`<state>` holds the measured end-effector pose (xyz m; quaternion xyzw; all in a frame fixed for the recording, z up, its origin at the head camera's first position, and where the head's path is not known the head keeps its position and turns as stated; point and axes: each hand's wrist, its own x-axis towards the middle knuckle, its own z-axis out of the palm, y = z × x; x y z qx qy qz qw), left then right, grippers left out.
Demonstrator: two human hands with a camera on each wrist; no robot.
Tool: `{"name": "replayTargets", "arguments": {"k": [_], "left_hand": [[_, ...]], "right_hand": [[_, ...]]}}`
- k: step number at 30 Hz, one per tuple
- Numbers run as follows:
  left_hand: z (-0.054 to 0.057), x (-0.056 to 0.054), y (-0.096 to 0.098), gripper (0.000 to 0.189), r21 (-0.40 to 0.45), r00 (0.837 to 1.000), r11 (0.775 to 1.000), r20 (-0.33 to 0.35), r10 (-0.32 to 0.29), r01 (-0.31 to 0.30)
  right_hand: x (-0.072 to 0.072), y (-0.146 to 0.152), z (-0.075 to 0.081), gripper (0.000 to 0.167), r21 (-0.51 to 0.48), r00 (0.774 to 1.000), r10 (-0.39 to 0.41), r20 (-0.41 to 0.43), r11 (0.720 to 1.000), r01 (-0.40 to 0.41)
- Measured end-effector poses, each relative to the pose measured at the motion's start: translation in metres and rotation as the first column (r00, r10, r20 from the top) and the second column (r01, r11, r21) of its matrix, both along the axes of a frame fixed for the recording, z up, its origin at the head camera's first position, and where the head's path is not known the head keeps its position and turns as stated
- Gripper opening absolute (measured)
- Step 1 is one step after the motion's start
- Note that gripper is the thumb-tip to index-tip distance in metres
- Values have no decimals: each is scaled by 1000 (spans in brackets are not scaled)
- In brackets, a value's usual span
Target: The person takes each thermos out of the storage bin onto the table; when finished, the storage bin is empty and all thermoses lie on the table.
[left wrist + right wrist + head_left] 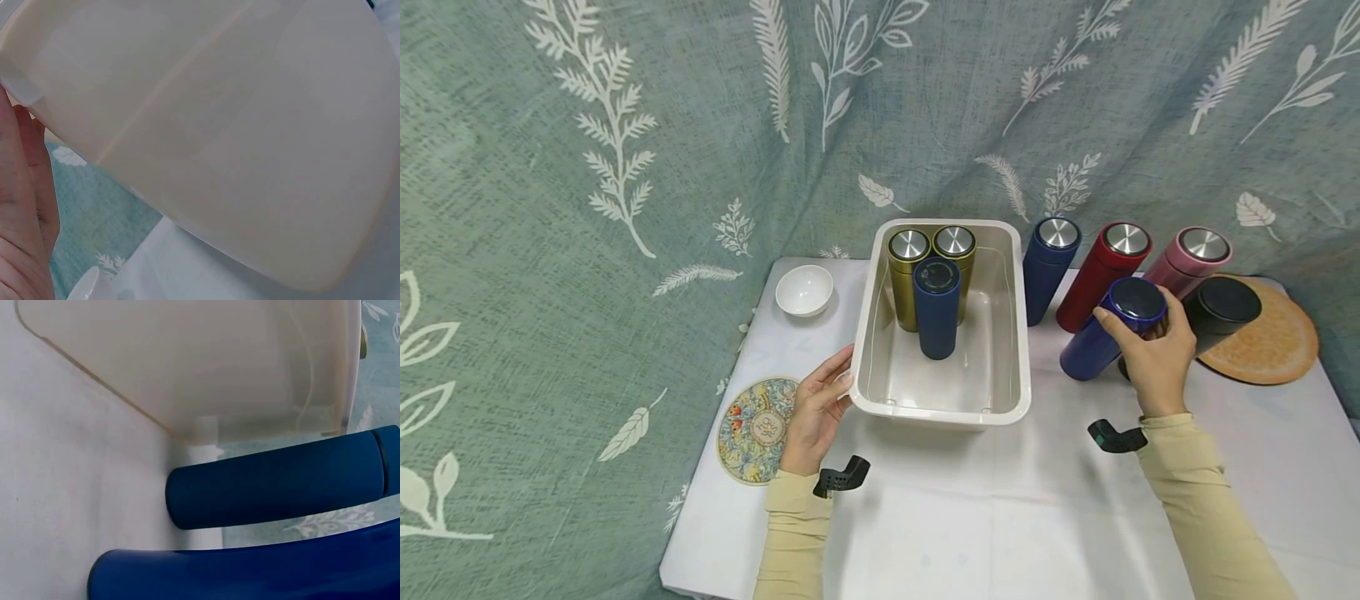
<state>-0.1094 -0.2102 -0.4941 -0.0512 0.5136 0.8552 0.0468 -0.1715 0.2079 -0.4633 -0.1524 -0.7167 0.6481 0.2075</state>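
Observation:
My left hand (pixel 815 408) touches the white plastic bin (pixel 940 414) at its front left corner, the fingers nearly straight. In the left wrist view those fingers (pixel 40 181) reach up to the underside of the rim. Inside the bin, two gold vacuum flasks (pixel 904 287) with silver lids stand behind a matte navy flask (pixel 937 321) with a dark top. Right of the bin, my right hand (pixel 1161 358) grips a glossy blue vacuum flask (pixel 1090 343) near its dark top, thumb at the left and fingers at the right.
Behind the held flask stand a navy flask (pixel 1047 271), a red flask (pixel 1097 279) and a pink flask (pixel 1180 262). A black flask (pixel 1225 304) is close to the right hand, by a round orange mat (pixel 1273 342). At left are a white bowl (pixel 805 290) and a patterned round mat (pixel 752 429).

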Motion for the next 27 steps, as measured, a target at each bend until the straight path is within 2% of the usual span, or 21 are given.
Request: {"name": "replayTargets", "arguments": {"k": [9,18,27], "left_hand": [[-1,0,1,55,2,1000,1000,9,-3,3],[3,0,1,54,9,1000,1000,5,-3,3],[1,-1,0,53,7,1000,1000,-6,-5,5]], "right_hand": [[-1,3,-4,66,-11,999,0,-41,1000,0],[-3,4,-1,70,-1,1000,8,22,1000,-8],[-3,3,1,74,17,997,2,80,1000,-4]]}}
